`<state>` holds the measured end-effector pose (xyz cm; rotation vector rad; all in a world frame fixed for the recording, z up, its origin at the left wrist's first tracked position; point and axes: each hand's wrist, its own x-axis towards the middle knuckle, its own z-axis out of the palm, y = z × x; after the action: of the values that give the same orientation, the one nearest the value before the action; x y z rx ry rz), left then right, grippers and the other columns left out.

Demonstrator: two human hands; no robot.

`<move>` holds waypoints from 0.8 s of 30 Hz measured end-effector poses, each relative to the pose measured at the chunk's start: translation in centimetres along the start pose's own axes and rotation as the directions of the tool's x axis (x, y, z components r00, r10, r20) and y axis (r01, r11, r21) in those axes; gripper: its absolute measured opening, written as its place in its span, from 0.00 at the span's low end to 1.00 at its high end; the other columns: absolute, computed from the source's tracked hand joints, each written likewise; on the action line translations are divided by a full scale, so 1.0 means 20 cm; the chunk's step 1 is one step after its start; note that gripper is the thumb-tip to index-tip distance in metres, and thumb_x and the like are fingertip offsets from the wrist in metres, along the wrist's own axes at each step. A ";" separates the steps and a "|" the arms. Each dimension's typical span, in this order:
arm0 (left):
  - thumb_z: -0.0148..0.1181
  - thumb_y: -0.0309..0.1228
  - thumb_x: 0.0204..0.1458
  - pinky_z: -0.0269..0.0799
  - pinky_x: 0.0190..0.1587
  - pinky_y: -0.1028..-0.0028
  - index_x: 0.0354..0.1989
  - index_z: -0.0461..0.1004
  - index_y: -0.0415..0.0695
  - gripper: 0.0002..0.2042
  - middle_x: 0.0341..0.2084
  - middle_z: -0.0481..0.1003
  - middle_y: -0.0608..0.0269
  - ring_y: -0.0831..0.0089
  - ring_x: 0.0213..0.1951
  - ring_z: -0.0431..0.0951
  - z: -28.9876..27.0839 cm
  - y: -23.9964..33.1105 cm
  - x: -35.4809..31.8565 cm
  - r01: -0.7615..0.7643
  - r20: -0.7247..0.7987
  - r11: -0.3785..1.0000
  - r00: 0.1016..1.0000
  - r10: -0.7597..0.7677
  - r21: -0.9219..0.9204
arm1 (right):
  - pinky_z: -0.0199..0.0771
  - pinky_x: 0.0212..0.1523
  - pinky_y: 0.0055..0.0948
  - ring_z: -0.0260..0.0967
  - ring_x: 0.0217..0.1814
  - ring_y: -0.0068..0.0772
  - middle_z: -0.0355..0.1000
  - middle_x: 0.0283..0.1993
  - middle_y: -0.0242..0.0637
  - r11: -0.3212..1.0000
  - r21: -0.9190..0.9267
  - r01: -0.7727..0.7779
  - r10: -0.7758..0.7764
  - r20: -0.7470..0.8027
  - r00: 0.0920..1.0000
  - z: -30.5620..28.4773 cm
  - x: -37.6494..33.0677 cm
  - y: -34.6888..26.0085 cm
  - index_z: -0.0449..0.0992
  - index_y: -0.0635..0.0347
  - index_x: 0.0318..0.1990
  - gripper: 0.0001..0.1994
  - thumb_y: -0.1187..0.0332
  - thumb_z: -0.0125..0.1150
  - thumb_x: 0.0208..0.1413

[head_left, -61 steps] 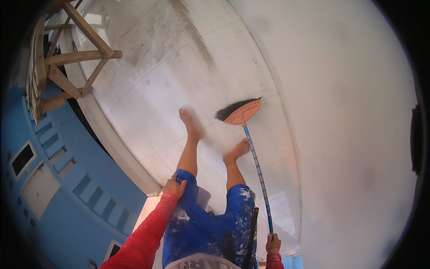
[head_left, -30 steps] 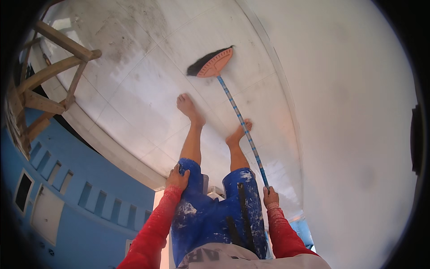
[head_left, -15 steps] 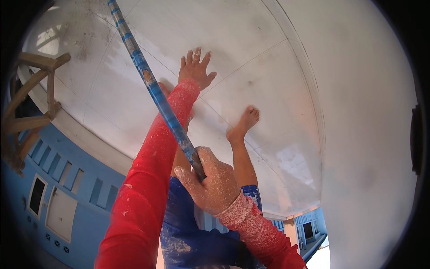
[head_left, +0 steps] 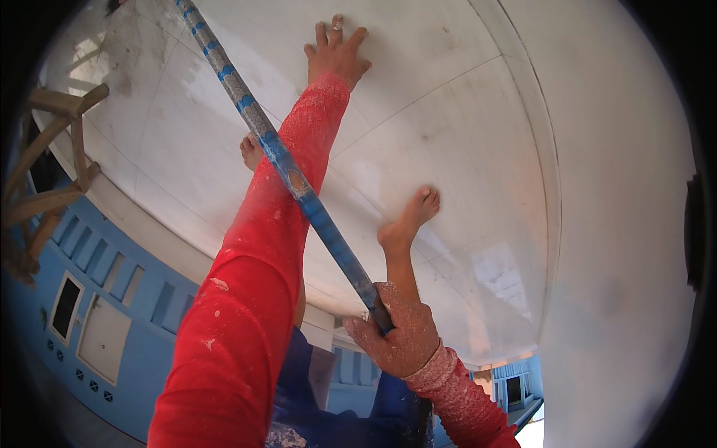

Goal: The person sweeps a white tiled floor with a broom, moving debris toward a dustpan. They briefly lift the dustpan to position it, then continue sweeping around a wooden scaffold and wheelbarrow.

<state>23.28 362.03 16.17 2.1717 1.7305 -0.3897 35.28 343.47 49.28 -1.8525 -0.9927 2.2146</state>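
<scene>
- Grips the near end of a blue-and-silver pole (head_left: 286,164) in the right hand (head_left: 403,332); sets the thumb on one side and wraps the fingers around the other, probably to steady the long shaft from one end.
- Slants the pole up and to the left, crossing in front of the red left sleeve (head_left: 250,261); perhaps keeps the shaft aside this way while leaning; cannot tell touching from merely overlapping.
- Stretches the left hand (head_left: 336,56) out over the pale tiled floor (head_left: 448,119), with fingers spread wide and nothing pinched; seems placed for balance or support; cannot tell resting on the tiles from hovering above.
- Plants the bare feet apart, likely for a stable stance; shows the right foot (head_left: 411,215) plainly, the left foot (head_left: 252,151) only in part, beside the sleeve.
- Cannot see the far end of the pole, cut off at the top edge; cannot identify a small dark shape (head_left: 112,6) near the top-left corner.
- Cannot see the right fingertips, tucked under the hand; loses much of the blue shorts (head_left: 337,425) behind the forearms and below the lower edge; catches the wooden frame (head_left: 56,198) only partly, at the dark left rim.
</scene>
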 end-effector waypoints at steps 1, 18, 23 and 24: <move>0.62 0.48 0.52 0.53 0.65 0.48 0.64 0.61 0.69 0.29 0.71 0.49 0.61 0.52 0.71 0.45 0.00 -0.01 -0.01 0.001 -0.012 1.000 1.000 -0.001 -0.007 | 0.60 0.19 0.29 0.60 0.15 0.30 0.59 0.17 0.34 1.000 0.007 0.006 -0.006 0.003 1.000 -0.01 0.01 -0.01 0.65 0.59 0.32 0.17 0.55 0.64 0.56; 0.57 0.52 0.55 0.56 0.68 0.59 0.63 0.65 0.62 0.27 0.70 0.51 0.63 0.57 0.71 0.49 0.06 -0.10 -0.08 -0.101 -0.071 0.991 0.992 0.107 0.088 | 0.60 0.20 0.30 0.60 0.16 0.30 0.62 0.18 0.36 1.000 -0.011 0.010 -0.010 0.028 1.000 -0.04 -0.01 0.05 0.69 0.61 0.32 0.18 0.55 0.65 0.54; 0.57 0.49 0.56 0.52 0.69 0.60 0.64 0.62 0.64 0.27 0.71 0.49 0.63 0.56 0.71 0.46 0.04 -0.14 -0.11 -0.089 0.034 0.996 0.995 0.090 -0.010 | 0.62 0.21 0.36 0.64 0.17 0.39 0.66 0.19 0.40 0.998 -0.037 -0.051 0.053 0.047 0.997 -0.03 -0.15 0.11 0.72 0.64 0.31 0.19 0.54 0.64 0.53; 0.57 0.49 0.56 0.53 0.69 0.60 0.64 0.62 0.62 0.27 0.71 0.49 0.63 0.56 0.71 0.46 0.03 -0.16 -0.12 -0.095 0.027 0.996 0.995 0.095 -0.003 | 0.63 0.22 0.37 0.65 0.18 0.41 0.67 0.20 0.41 0.997 -0.024 -0.069 0.071 0.066 0.995 -0.02 -0.20 0.12 0.72 0.64 0.31 0.19 0.54 0.64 0.54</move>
<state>19.61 360.25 16.28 2.2265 1.6058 -0.3914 37.50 339.86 51.43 -1.8618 -0.9813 2.3291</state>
